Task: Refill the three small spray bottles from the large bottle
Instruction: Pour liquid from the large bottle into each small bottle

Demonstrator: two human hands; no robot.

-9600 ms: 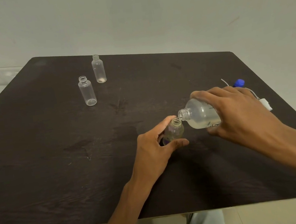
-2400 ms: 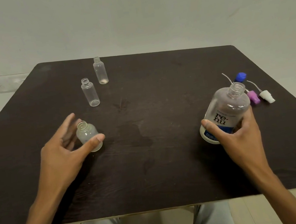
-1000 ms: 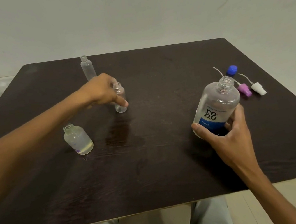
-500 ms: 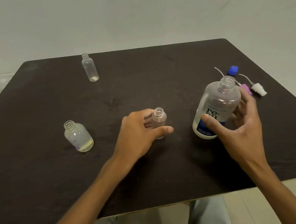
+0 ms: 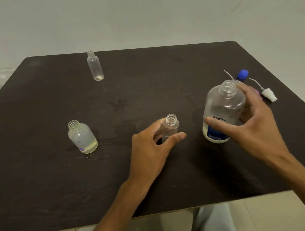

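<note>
The large bottle (image 5: 223,112) stands uncapped at about 3 o'clock on the dark table (image 5: 60,185), its long axis tilted slightly, mouth up. Just behind it at 2 o'clock lie a blue cap (image 5: 242,74) and a white spray head (image 5: 269,95). A slim small bottle (image 5: 170,127) stands upright near the centre, a rounder small bottle (image 5: 81,137) with a little liquid at 9 o'clock, a third bottle (image 5: 94,65) at 11 o'clock. The right hand (image 5: 253,125) curls round the large bottle; the left hand (image 5: 152,150) pinches the slim one between thumb and fingers.
</note>
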